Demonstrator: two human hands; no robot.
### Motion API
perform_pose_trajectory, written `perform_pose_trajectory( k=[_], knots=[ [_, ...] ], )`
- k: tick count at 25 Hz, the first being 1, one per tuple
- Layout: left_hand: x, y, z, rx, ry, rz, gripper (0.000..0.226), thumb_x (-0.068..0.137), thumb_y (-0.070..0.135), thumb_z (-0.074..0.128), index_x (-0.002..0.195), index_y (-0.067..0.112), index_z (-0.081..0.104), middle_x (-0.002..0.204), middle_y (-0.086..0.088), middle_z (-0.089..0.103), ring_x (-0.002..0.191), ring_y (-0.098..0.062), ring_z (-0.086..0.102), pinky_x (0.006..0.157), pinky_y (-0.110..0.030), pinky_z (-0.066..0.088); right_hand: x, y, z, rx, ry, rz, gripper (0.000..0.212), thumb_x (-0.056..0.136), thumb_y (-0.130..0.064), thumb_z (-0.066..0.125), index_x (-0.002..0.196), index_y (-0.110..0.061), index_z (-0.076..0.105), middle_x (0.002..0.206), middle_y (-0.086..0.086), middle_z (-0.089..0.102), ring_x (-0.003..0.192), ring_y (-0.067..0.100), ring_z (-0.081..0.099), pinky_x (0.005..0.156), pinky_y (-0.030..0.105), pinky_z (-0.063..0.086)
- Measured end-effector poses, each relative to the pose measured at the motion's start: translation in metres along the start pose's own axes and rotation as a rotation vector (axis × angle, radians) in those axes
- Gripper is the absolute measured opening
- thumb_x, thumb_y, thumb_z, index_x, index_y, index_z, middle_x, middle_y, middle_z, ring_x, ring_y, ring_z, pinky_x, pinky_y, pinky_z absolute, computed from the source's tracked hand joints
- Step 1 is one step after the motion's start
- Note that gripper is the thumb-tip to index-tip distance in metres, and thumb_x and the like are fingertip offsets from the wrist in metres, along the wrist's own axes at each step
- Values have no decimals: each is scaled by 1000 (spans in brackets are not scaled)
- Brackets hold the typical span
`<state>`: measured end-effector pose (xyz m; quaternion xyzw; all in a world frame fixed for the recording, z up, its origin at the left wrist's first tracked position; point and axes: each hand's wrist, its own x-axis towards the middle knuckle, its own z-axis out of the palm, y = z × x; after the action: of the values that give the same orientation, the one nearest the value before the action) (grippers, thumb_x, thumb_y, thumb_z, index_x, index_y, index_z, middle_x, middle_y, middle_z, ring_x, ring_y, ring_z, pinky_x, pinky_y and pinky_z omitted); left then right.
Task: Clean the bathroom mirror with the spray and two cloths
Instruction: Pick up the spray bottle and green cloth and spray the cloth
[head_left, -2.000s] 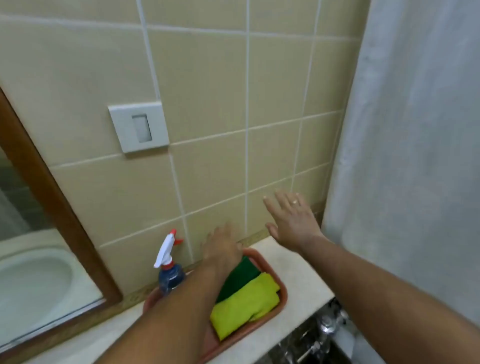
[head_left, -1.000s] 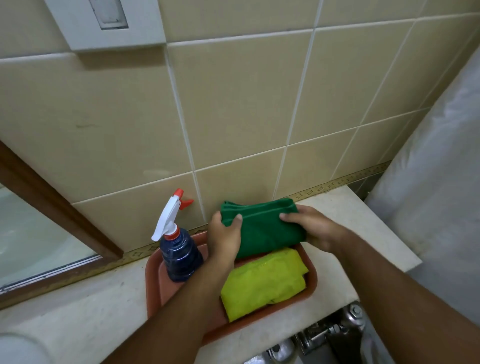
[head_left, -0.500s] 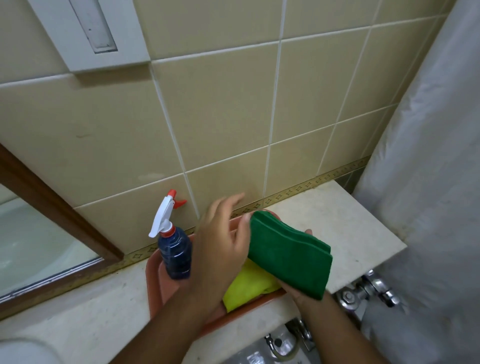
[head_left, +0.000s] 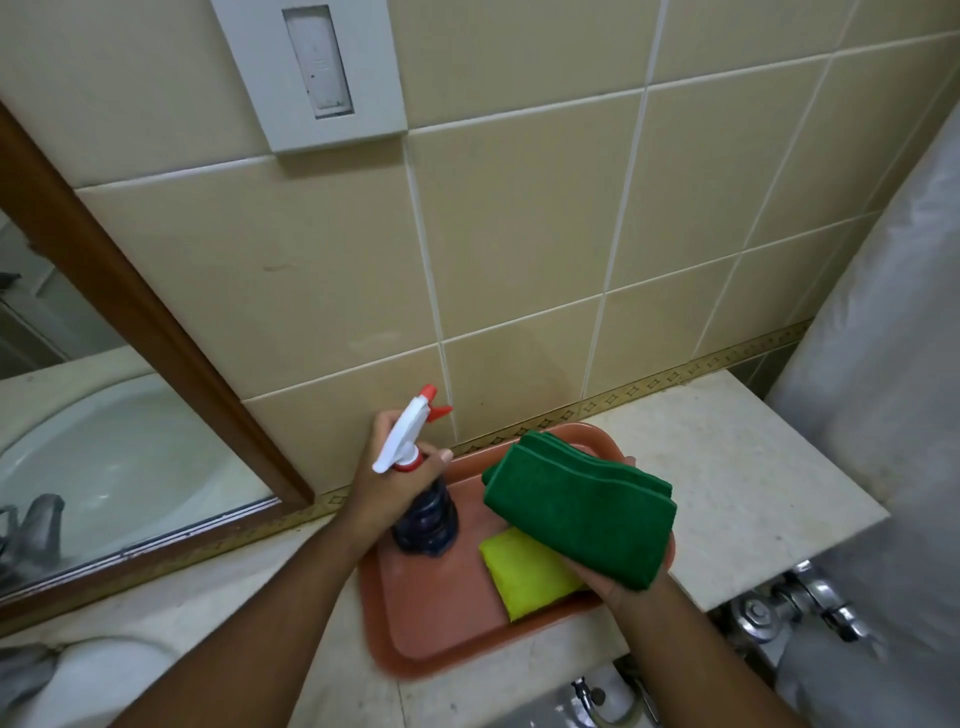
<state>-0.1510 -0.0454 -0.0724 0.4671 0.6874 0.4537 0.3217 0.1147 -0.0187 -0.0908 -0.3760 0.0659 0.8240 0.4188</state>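
A brown plastic tray (head_left: 436, 618) sits on the marble counter by the tiled wall. In it stands a blue spray bottle (head_left: 426, 514) with a white and red trigger head; my left hand (head_left: 387, 483) is wrapped around its neck. My right hand (head_left: 618, 582) holds a folded green cloth (head_left: 582, 514) from below, lifted just above the tray. Under it a folded yellow cloth (head_left: 524, 574) lies in the tray, partly hidden. The mirror (head_left: 98, 457) with its brown wooden frame fills the left side.
A white wall plate (head_left: 311, 73) is set in the tiles above. A pale shower curtain (head_left: 883, 389) hangs at the right. Chrome pipe fittings (head_left: 795, 608) stick out below the counter's right end. A white basin rim (head_left: 93, 670) shows at bottom left.
My left hand let go of the green cloth and closed around the spray bottle's neck. My right hand lifted the green cloth out of the tray and now holds it alone.
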Motion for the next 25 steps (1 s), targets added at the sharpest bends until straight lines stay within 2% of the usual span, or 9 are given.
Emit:
perform_pose_trajectory(
  k=[3, 6, 8, 10, 12, 15, 18, 22, 25],
  knots=[
    [-8, 5, -11, 121, -185, -69, 25, 89, 25, 75, 83, 0, 71, 74, -5, 71, 68, -6, 64, 72, -26, 55, -10, 1, 10, -23, 92, -74, 65, 78, -30, 74, 138, -21, 51, 108, 20, 66, 100, 39, 56, 40, 50, 55],
    [-12, 24, -25, 197, -486, -123, 19, 90, 20, 73, 83, 3, 70, 71, 4, 69, 69, -2, 63, 70, -18, 52, -14, 5, 11, -5, 51, -76, 28, 100, -34, 46, 118, -17, 59, 83, 19, 71, 85, 34, 56, 38, 47, 55],
    [-18, 41, -31, 187, -626, -94, 24, 89, 28, 73, 87, 4, 71, 80, -6, 68, 76, -10, 62, 78, -26, 51, -26, 10, 19, -5, 17, -56, 34, 104, -42, 37, 107, -17, 60, 70, 17, 73, 82, 33, 57, 37, 45, 54],
    [-20, 55, -32, 170, -673, -99, 35, 91, 31, 71, 117, 9, 66, 95, -14, 65, 77, -13, 57, 77, -25, 49, -36, 13, 23, -5, 14, -46, 39, 105, -46, 36, 98, -17, 61, 66, 17, 73, 81, 32, 57, 36, 44, 55],
    [-24, 71, -24, 122, -741, -102, 44, 98, 28, 63, 139, 31, 47, 112, -3, 64, 68, -6, 53, 70, -16, 48, -43, 15, 25, -23, -5, -22, 43, 105, -48, 36, 93, -13, 59, 68, 17, 74, 81, 33, 59, 36, 44, 56],
    [-21, 77, -2, 262, -820, -17, 33, 97, 35, 61, 128, 41, 53, 91, -9, 67, 49, -5, 48, 54, -15, 45, -46, 16, 19, -17, -17, -15, 43, 104, -48, 38, 96, -12, 60, 74, 18, 75, 70, 37, 70, 38, 44, 57],
    [-17, 93, 2, 333, -840, 24, 21, 102, 19, 56, 113, 36, 57, 57, 15, 66, 43, -3, 46, 52, -19, 44, -47, 16, 16, -41, -7, 5, 40, 103, -50, 42, 105, -14, 59, 96, 17, 68, 85, 36, 63, 41, 46, 58],
    [-22, 110, 7, 297, -974, 44, 23, 103, 11, 52, 125, 16, 56, 88, 21, 69, 51, -3, 45, 59, -22, 53, -44, 17, 6, -77, 3, 1, 39, 105, -45, 40, 118, -12, 56, 101, 16, 64, 90, 32, 59, 43, 43, 59],
    [-29, 110, 22, 263, -958, 0, 35, 102, 13, 54, 135, 24, 51, 104, 12, 69, 50, -8, 43, 59, -27, 57, -38, 17, -1, -92, -16, -46, 37, 107, -38, 35, 126, -11, 52, 90, 19, 71, 85, 35, 63, 41, 41, 58]
  ],
)
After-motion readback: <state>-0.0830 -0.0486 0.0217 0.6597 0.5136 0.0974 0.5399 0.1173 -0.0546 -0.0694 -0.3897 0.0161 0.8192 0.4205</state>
